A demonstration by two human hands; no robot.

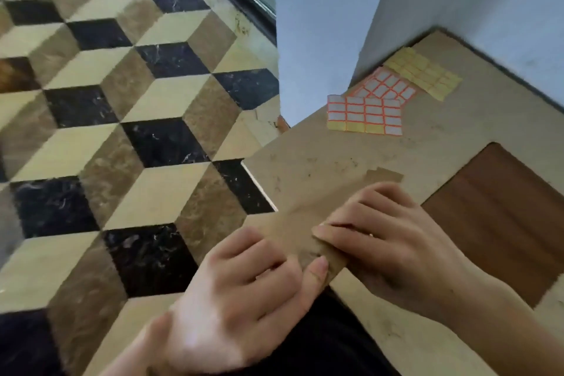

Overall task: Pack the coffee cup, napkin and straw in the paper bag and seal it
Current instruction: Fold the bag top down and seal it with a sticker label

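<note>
1. Head view looks down on a person's two bare hands working at the near left corner of a beige table.
2. A brown paper bag lies flat on the table near that corner, its near end sticking out past the table edge towards the person.
3. The left hand holds the bag's near end: the thumb lies on top of the paper and the curled fingers wrap the left edge, so the hand is closed on the bag.
4. The right hand lies on top of the bag just beside the left hand, fingers bent and spread over the paper, the thumb pointing left along a fold. Whether it pinches the paper or only presses on it cannot be told.
5. The far end of the bag shows beyond the right hand's fingers as a flat brown strip.
6. The coffee cup, napkin and straw cannot be seen; whether they are inside the bag cannot be told.
7. Three sticker sheets lie at the far side of the table, well apart from the hands: two white sheets with orange borders overlapping, and a yellow sheet next to the pale blue wall.
8. A dark wooden panel is set into the table top to the right of the right hand.
9. A floor of cube-pattern tiles in black, tan and cream fills the left side.
</note>
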